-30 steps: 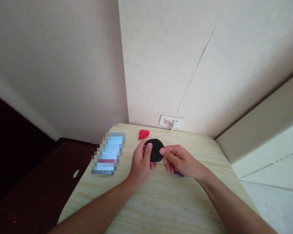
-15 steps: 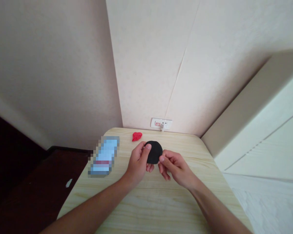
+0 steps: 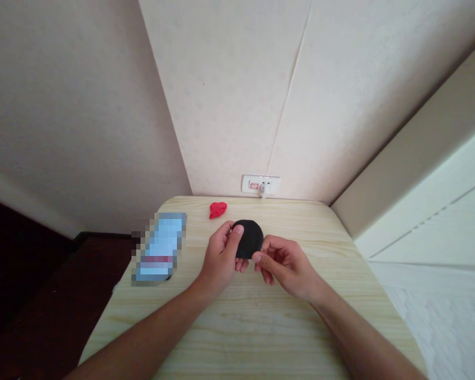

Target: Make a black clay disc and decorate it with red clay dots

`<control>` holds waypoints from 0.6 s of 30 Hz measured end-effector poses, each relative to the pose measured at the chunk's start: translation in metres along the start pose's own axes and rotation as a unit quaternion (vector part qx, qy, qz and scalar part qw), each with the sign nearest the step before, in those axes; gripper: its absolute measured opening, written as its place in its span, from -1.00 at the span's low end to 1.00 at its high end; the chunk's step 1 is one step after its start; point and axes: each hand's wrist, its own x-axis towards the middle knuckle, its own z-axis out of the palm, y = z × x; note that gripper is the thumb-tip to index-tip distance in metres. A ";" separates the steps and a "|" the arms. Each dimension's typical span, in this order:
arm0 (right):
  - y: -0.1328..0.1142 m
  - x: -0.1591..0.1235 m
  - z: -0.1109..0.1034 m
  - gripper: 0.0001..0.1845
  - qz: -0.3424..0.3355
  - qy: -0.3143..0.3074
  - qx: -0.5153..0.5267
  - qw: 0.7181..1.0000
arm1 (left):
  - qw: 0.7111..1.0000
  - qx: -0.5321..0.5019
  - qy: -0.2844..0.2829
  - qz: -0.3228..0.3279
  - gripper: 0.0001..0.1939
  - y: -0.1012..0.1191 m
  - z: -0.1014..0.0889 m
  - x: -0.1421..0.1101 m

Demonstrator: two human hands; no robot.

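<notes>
A flat black round piece, like flattened clay, is held upright above the light wooden table. My left hand grips its left edge, thumb on the front and fingers behind. My right hand pinches its lower right edge with thumb and fingers. A small red crumpled lump lies on the table just beyond the black piece, near the wall.
A blurred light-blue rectangular object lies at the table's left edge. A white wall socket with a plug sits behind the table. A pale bed surface adjoins on the right; dark floor is on the left.
The view has swung, so the scene sits differently in frame. Both hands stay closed on the black piece. A purple bit seen under my right hand one second ago is no longer visible.
</notes>
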 end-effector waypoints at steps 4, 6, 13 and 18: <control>-0.005 -0.005 0.003 -0.69 -0.051 0.035 -0.192 0.979 | 1.000 0.015 0.019 0.013 -0.66 -0.002 -0.002 -0.005; -0.008 -0.007 0.006 -0.65 -0.091 0.061 -0.299 0.948 | 0.998 0.044 0.040 0.030 -0.67 -0.002 -0.002 -0.008; -0.008 -0.008 0.015 -0.54 -0.114 0.078 -0.347 0.927 | 0.988 0.103 0.090 0.077 -0.68 -0.007 -0.001 -0.016; -0.003 -0.011 0.013 -0.53 -0.042 0.090 -0.218 0.971 | 0.989 0.082 0.094 0.085 -0.68 -0.006 0.001 -0.016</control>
